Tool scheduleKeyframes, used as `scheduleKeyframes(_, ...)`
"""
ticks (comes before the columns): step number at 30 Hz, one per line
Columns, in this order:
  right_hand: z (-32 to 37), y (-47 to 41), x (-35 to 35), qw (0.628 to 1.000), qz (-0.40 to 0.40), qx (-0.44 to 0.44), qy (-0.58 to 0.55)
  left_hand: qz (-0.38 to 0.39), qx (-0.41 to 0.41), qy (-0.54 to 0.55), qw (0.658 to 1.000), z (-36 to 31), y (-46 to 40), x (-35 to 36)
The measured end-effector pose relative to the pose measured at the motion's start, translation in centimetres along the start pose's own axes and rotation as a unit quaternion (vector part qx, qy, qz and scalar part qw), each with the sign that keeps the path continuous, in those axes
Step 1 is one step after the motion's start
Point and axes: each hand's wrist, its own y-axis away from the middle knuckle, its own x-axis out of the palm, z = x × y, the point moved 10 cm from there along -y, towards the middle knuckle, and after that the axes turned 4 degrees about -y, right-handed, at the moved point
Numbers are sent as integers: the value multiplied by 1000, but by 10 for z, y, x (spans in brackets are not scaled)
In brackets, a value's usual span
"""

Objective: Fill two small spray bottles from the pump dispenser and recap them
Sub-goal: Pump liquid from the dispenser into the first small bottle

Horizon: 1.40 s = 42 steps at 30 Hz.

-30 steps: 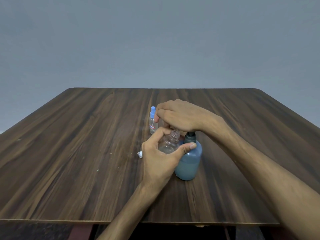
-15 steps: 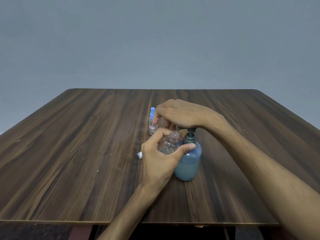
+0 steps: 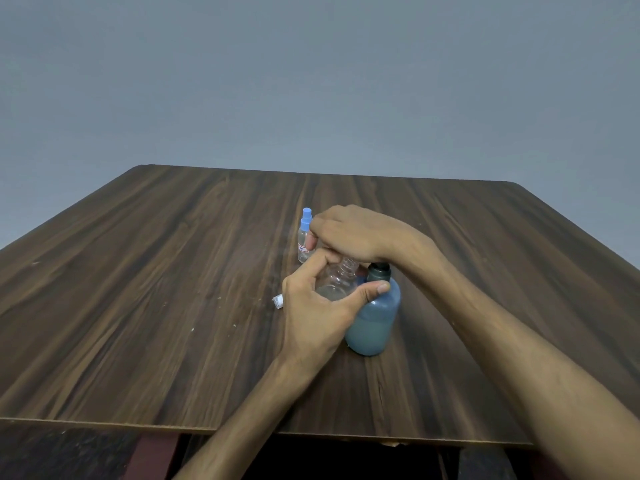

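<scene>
Two hands work near the middle of the wooden table [image 3: 173, 271], toward its near edge. We note the blue pump dispenser [image 3: 372, 320] upright there, about two-thirds full. Our right hand [image 3: 360, 233] lies curled over its pump head, pressing; the nozzle is hidden beneath it. Our left hand [image 3: 315, 313] is wrapped around the uncapped clear bottle [image 3: 336, 282], thumb across its front, neck raised under the right hand. Liquid shows low in it. We judge filling under way: keep the neck squarely under the spout, bottle steady, strokes slow. Behind stands the capped spray bottle [image 3: 304, 237]. A small white cap [image 3: 278, 301] lies beside the left hand.
</scene>
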Motion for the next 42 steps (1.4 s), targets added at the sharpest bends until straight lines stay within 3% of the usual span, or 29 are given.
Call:
scheduleKeyframes(5,3,-2,-11,999,-27,-17,-16,8,-6,-2,1000,2,1,1)
scheduleKeyframes(13,3,0,0,1000,-3,-18,8,7,-19,13,1000,4,0,2)
scheduleKeyframes(19,6,1,-13,998,-44,-29,-25,9,-14,8,1000,3,1,1)
scheduleKeyframes(26,3,0,-8,999,-47,-13,15,9,-4,4,1000,1,0,1)
scheduleKeyframes(31,4,0,-25,994,-88,-39,-54,6,0,-6,1000,1,0,0)
scheduleKeyframes(42,-2,-6,-18,984,-64,-17,-164,10,3,-9,1000,1,1,1)
